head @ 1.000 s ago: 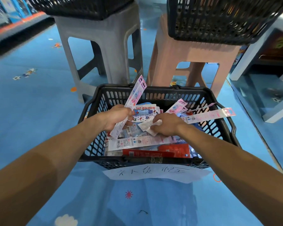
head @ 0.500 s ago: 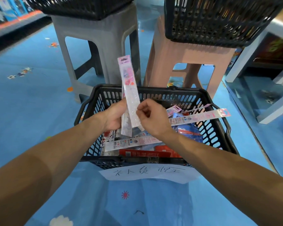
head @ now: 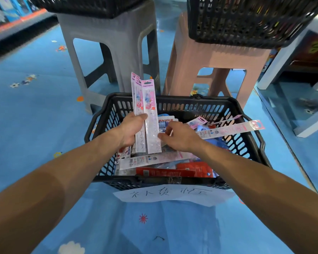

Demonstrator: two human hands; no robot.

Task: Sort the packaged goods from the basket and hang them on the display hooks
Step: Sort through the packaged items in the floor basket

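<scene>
A black plastic basket (head: 246,143) sits on the blue floor, filled with several packaged goods. My left hand (head: 130,131) grips a few long pink-and-white ruler packs (head: 149,114), holding them upright over the basket. My right hand (head: 180,137) hovers just right of those packs with fingers loosely curled; thumb and forefinger are close to the packs' lower edge, and I cannot tell if they touch. Another long pink pack (head: 231,130) lies across the basket's right side. Red packs (head: 195,170) lie at the near edge. No display hooks are visible.
A paper label (head: 173,195) with handwriting hangs on the basket's front. Behind stand a grey stool (head: 110,44) and a pink stool (head: 213,57), each bearing a black basket (head: 246,19). A pale shelf frame (head: 283,65) is at right.
My left hand first held one pack; my right hand brought another beside it. Now the left hand holds the packs together upright, and the right hand has drawn slightly away.
</scene>
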